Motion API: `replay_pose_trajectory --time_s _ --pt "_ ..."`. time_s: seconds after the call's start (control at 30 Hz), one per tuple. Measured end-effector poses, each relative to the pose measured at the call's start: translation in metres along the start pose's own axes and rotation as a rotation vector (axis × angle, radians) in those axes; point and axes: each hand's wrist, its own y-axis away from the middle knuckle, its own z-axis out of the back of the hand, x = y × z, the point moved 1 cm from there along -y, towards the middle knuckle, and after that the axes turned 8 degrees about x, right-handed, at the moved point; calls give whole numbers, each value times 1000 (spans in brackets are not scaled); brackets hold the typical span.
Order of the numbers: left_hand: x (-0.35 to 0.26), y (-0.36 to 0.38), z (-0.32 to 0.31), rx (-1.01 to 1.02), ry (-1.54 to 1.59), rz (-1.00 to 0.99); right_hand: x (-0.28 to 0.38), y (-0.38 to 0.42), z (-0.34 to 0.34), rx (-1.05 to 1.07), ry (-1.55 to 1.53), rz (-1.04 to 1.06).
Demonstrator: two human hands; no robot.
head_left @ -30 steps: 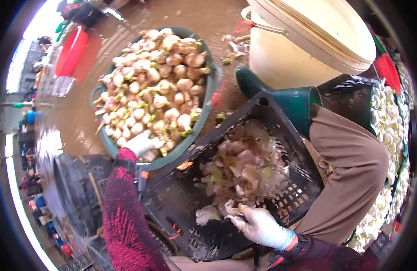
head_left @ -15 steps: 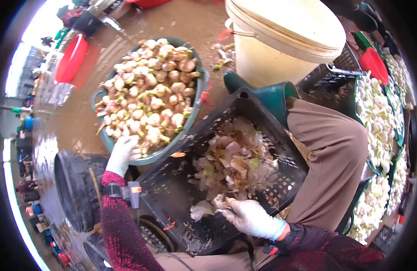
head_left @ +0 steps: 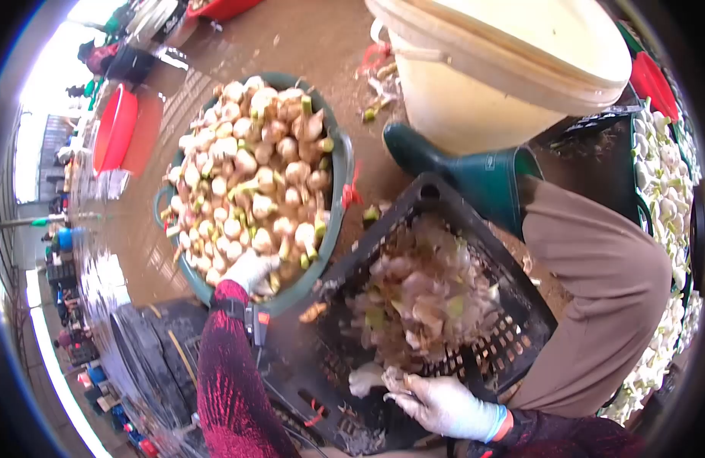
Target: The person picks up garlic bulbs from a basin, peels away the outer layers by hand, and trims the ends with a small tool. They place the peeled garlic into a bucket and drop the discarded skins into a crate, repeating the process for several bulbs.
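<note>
My left hand (head_left: 250,273), in a whitish glove, lies at the near edge of a green basin (head_left: 293,304) heaped with garlic bulbs (head_left: 244,160). Its fingers reach over the bulbs, stretched out, with the tips partly hidden. My right hand (head_left: 444,408), also gloved, is over the near side of a black plastic crate (head_left: 513,294). The thumb and fingers pinch a small pale, brownish piece (head_left: 394,378), too blurred to name. Beside it is a white flake (head_left: 365,379). Loose garlic skins (head_left: 421,305) are piled in the crate.
A large cream bucket (head_left: 474,95) stands ahead, next to my green boot (head_left: 486,183). White trimmed garlic (head_left: 664,198) fills containers on the right. A black tub (head_left: 150,351) is at left. A red basin (head_left: 116,130) sits farther off on the wet floor.
My left hand has moved right, farther in over the garlic bulbs. My right hand keeps its pinch near the crate's near side. The whole view has shifted and tilted.
</note>
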Motion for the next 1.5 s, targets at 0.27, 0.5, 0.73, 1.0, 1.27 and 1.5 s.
replay_pose_trajectory --time_s 0.27,0.5,0.73,1.0,1.27,1.5 --pt "3 54 17 -121 371 -285 19 7 7 1 -18 8" --pt "33 175 -80 7 1398 -908 6 2 -10 122 -675 217" --pt "71 256 -254 -308 1350 -680 26 19 -16 -2 508 324" --pt "70 291 -299 -430 1604 -563 2 40 -47 140 607 363" --pt "105 262 -313 -649 1278 -884 -7 31 -51 -152 261 437" --pt "102 277 -299 -273 1585 -688 20 36 -1 -25 447 545"
